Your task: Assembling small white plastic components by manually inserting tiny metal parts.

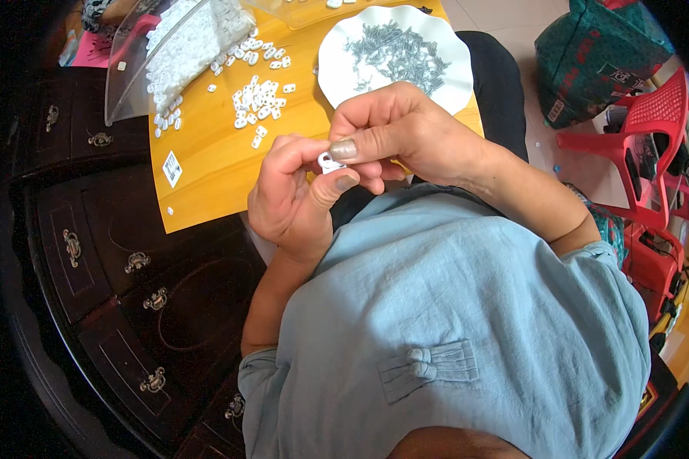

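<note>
Both hands meet above the near edge of the yellow table [199, 206]. My left hand [291, 187] pinches a small white plastic piece [330, 164] with a round hole between thumb and fingers. From the other side, my right hand [394, 134] presses its thumb and fingertips against the same piece; whether it also holds a smaller part is hidden. Beyond the hands lies a white scalloped plate [333, 73] bearing many small grey pins [398, 50]. Left of the plate, a loose pile of white plastic pieces with holes [259, 99] rests on the table.
A clear plastic container [130, 88] at the far left spills more white pieces [195, 50]. A square printed label [172, 169] sits near the table's left edge. Dark drawers [130, 260] stand at the left. Toward the right are a green bag [589, 61] and a red plastic chair [651, 115].
</note>
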Demonstrator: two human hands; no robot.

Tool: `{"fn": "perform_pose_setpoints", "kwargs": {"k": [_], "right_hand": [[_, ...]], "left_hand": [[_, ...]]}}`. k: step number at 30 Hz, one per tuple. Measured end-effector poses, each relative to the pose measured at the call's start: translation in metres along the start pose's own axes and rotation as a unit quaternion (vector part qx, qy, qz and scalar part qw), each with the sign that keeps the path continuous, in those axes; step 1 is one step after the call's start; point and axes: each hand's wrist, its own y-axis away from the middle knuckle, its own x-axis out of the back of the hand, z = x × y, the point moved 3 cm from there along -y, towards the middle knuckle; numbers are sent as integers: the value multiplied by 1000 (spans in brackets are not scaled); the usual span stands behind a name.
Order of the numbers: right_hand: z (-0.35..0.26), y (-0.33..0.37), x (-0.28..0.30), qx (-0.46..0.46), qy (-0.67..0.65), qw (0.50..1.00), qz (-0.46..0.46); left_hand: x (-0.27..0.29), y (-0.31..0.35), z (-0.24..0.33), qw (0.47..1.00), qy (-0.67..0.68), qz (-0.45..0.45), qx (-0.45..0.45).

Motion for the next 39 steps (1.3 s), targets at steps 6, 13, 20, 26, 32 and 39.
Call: {"fn": "perform_pose_setpoints", "kwargs": {"k": [6, 13, 20, 26, 32, 39], "right_hand": [[1, 1, -1, -5, -43, 999, -6], [14, -5, -1, 0, -84, 996, -6], [0, -5, -4, 5, 56, 998, 16], [-3, -11, -3, -15, 158, 987, -13], [7, -12, -2, -42, 72, 997, -8], [7, -8, -6, -43, 53, 998, -5]], "left_hand": [[-2, -5, -4, 999, 41, 1, -28], [-1, 2, -15, 997, 68, 15, -34], [5, 8, -21, 995, 84, 22, -58], [13, 13, -17, 997, 72, 15, -23], [17, 16, -14, 997, 70, 30, 12], [22, 17, -15, 1000, 16, 13, -9]]}}
